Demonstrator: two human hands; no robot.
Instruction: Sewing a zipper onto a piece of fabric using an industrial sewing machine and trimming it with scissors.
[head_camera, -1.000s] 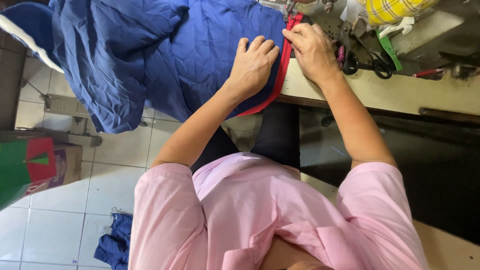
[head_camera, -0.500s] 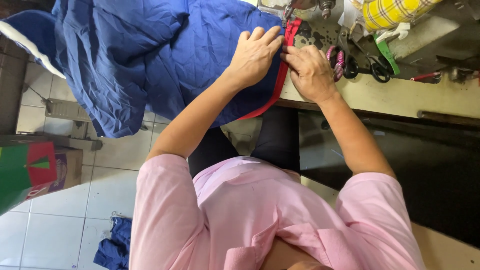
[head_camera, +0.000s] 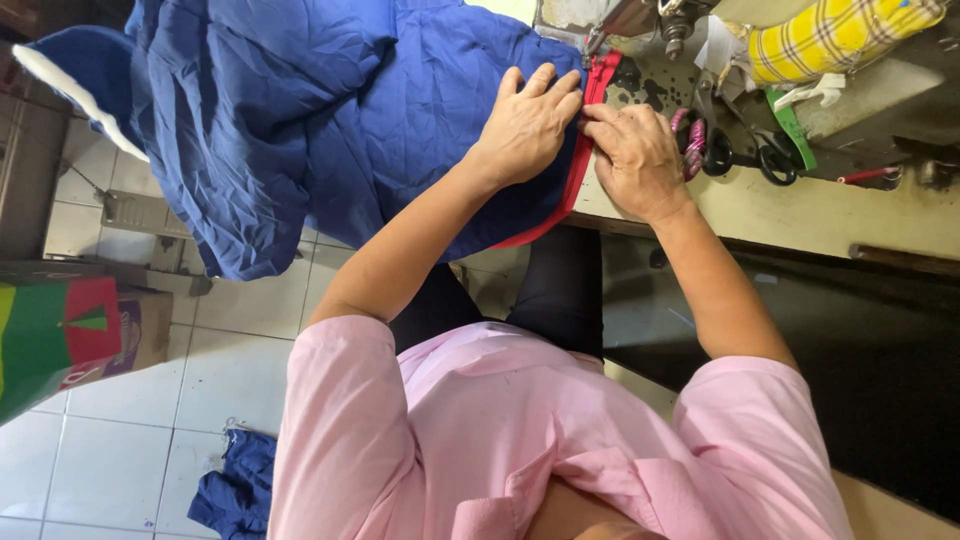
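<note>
A large blue quilted fabric (head_camera: 330, 120) lies over the sewing table (head_camera: 800, 215) and hangs off its left side. A red strip (head_camera: 578, 165) runs along its edge toward the sewing machine's foot (head_camera: 600, 40). My left hand (head_camera: 525, 125) presses flat on the blue fabric, fingertips at the red strip. My right hand (head_camera: 640, 160) sits just right of the strip, fingers pinched on its edge. The two hands nearly touch.
Black-handled scissors (head_camera: 770, 160) and pink-handled snips (head_camera: 690, 140) lie on the table right of my right hand. A yellow plaid cloth (head_camera: 830, 35) is at the top right. On the tiled floor stand a colourful box (head_camera: 60, 340) and a blue scrap (head_camera: 235, 490).
My right hand has slid back along the red strip, away from the machine. My left hand stays flat on the blue fabric and has shifted slightly.
</note>
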